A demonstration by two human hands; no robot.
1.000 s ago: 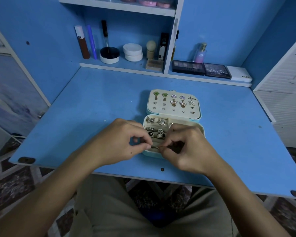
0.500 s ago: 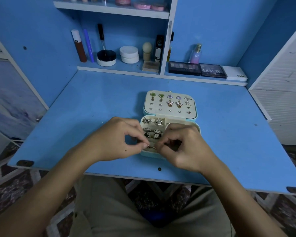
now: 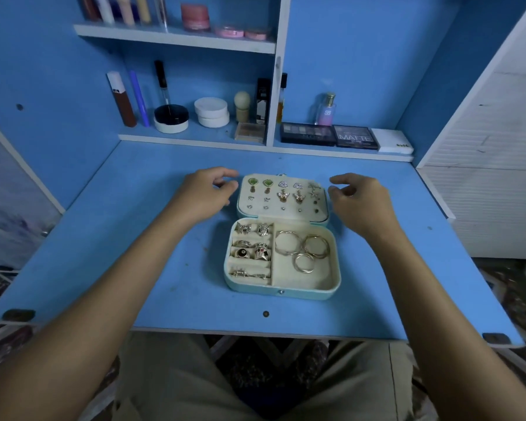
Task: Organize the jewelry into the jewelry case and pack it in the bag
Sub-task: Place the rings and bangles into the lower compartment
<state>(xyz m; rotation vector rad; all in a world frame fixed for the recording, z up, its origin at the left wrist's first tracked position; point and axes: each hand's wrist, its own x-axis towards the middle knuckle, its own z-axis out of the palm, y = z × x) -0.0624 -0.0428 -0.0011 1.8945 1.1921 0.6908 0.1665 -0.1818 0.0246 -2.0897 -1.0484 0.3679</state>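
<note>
Left hand (image 3: 205,192) and right hand (image 3: 357,199) flanking the jewelry case (image 3: 281,235) lid, fingers loosely curled, empty.

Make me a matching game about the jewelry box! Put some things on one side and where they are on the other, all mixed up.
Things:
1. three gold hoop bangles
2. green pineapple-shaped earrings
3. chunky silver rings
4. pink glass perfume bottle

Places:
A. pinned on the open cream lid of the light blue jewelry case
B. on the shelf behind the desk
C. the case's large right compartment
D. the case's left ring slots

Pairs: 1-C, 2-A, 3-D, 4-B
</note>
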